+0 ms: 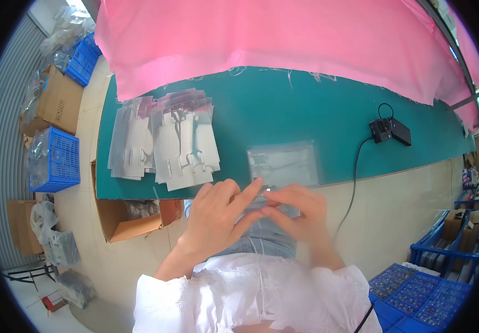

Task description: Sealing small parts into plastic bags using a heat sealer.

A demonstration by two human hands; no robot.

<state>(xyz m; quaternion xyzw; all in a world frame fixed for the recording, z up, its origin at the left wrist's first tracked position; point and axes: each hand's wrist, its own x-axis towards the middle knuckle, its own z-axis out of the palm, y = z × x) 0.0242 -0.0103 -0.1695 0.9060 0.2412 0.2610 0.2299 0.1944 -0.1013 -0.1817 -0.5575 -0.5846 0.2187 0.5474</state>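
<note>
Over my lap, just off the table's front edge, my left hand (219, 215) and my right hand (301, 213) meet at the fingertips. My left index finger reaches forward while its thumb closes toward the right fingertips. My right thumb and index finger are pinched together; something small and pale may show there, too small to name. Just beyond my fingers, a clear flat plastic sleeve (297, 162) with a silvery sheet inside lies at the edge of the green table. To the left are two overlapping stacks of similar flat, silvery cut-out sheets (192, 158).
The green tabletop (300, 105) carries a black power adapter (399, 132) with a hanging cable. Pink cloth (272, 39) drapes across the back. An open cardboard box (134, 228) sits under the left edge. Blue crates (64, 158) stand left; blue trays of small parts (417, 294) stand lower right.
</note>
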